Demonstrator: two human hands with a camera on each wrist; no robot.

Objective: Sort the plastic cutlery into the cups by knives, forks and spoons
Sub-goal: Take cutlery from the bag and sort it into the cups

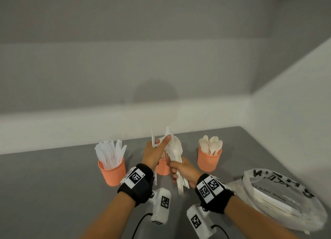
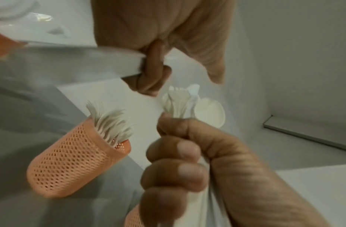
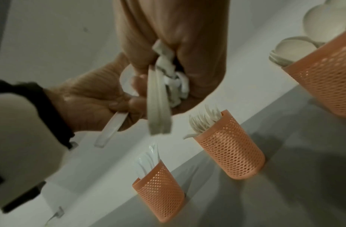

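Three orange mesh cups stand in a row on the grey table: the knife cup (image 1: 112,172) at the left, the fork cup (image 1: 163,169) in the middle behind my hands, the spoon cup (image 1: 209,160) at the right. Above the fork cup my right hand (image 1: 176,170) grips a bundle of mixed white cutlery (image 1: 174,152) by the handles. Beside it my left hand (image 1: 157,145) curls its fingers round a single knife (image 1: 152,138), its thumb lying against the bundle. The right wrist view shows the bundle's handles (image 3: 160,98), the knife's handle (image 3: 110,130) and all three cups.
At the table's right end lies a clear plastic bag of white plates (image 1: 279,197). White walls close the table off at the back and on the right. Bare grey tabletop (image 1: 53,185) stretches to the left of the knife cup.
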